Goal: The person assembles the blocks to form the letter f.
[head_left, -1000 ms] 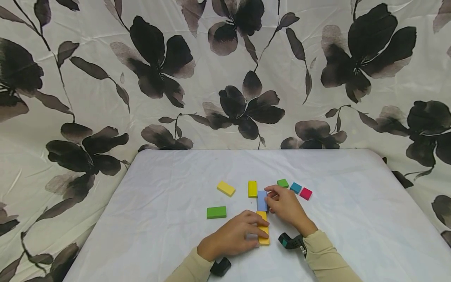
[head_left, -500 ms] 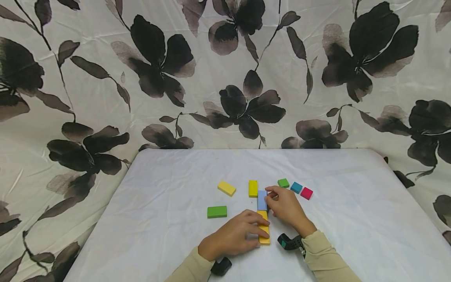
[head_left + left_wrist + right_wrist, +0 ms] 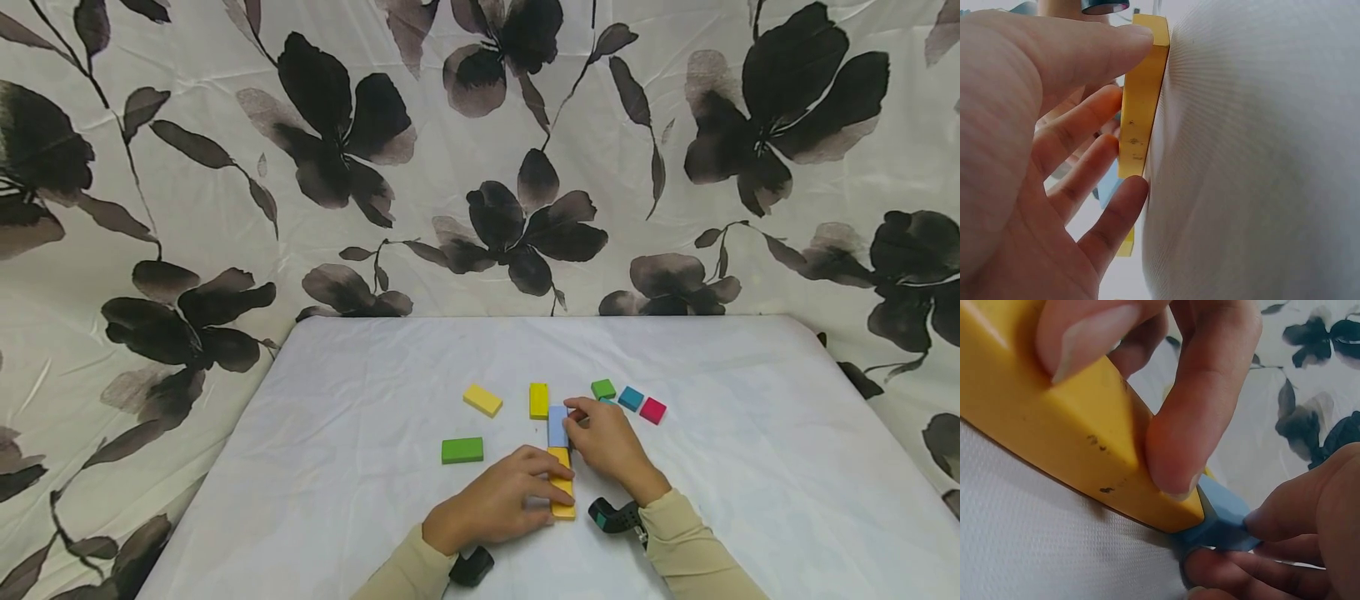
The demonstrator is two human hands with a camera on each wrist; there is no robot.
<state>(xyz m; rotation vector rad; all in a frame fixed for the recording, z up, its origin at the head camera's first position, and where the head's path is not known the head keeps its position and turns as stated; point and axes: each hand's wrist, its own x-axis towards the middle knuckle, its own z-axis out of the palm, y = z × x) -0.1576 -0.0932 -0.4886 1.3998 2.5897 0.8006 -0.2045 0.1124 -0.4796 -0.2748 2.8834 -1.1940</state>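
In the head view, my left hand [image 3: 498,497] holds an orange-yellow wooden block [image 3: 562,511] lying flat, fingers over its top. The left wrist view shows the thumb on this block [image 3: 1141,100] near one end and the fingertips along its side and other end. A light blue block [image 3: 557,426] lies end to end with it; in the right wrist view the two meet. My right hand [image 3: 611,442] pinches the blue block [image 3: 1225,515] from the right, thumb on it and fingers curled beside it. A bright yellow block [image 3: 538,401] stands just beyond, slightly left.
Left of the hands lie a green block [image 3: 462,451] and a pale yellow block [image 3: 482,400]. A small green block [image 3: 603,389], a blue one [image 3: 631,398] and a red one [image 3: 652,411] sit behind the right hand. White cloth covers the table [image 3: 337,467].
Both hands keep their places on the blocks. The right hand has shifted very slightly, and a sliver of a teal piece now shows behind its knuckles.
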